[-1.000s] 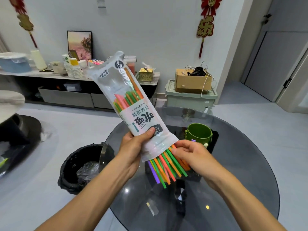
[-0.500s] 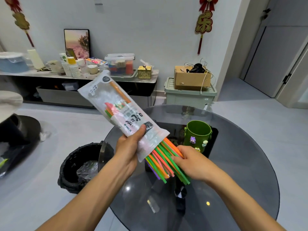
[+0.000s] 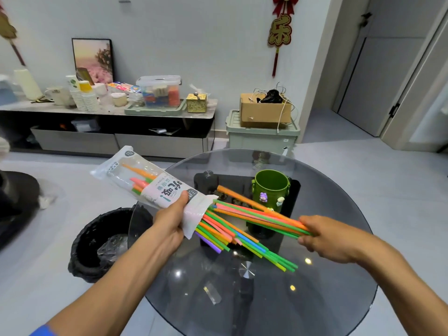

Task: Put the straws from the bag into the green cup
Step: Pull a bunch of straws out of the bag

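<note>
A person stands over a round, dark glass worktop (image 3: 339, 275), seen from a camera on their head. The step in hand looks like drawing the straws out of their packet — none are in the cup yet.

The left hand (image 3: 173, 223) is wrapped around the lower part of a clear plastic bag (image 3: 145, 183) with its thumb across the printed label, holding it tilted, open mouth pointing down and right over the worktop. A fan of coloured straws (image 3: 242, 235) hangs out of that mouth, their far ends loose in the air.

The right hand (image 3: 326, 236) is curled around the tips of an upper bunch of straws (image 3: 257, 214), mostly orange and green, whose other ends remain inside the bag's mouth. The arm reaches in from the lower right, the hand low and level.

The green cup (image 3: 270, 187) stands upright on the worktop just behind this bunch, decorated with small figures.

Next, likely — pull the bunch fully free, tip it upright and lower it into the cup. The loose lower straws could slide out and scatter.
</note>
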